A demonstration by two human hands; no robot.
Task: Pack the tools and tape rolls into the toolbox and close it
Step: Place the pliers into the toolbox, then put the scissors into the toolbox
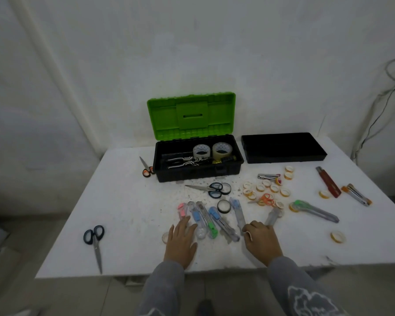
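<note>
Toolbox (198, 171) stands open at the bench's (128, 213) far edge. Left hand (180, 240) lies flat, fingers apart, beside loose utility knives (203, 215); right hand's (261, 238) grip is unclear. A hasty grab risks a blade sliding out.

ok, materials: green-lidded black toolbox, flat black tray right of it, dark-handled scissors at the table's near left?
Green-lidded black toolbox: moulded plastic, semi-matte; ribbed lid, uniform colour.
Flat black tray: likely the same plastic, matte; too dark for detail.
Dark-handled scissors: grey metal blades, probably steel; handle loops look plastic, possibly rubber-lined.
</note>
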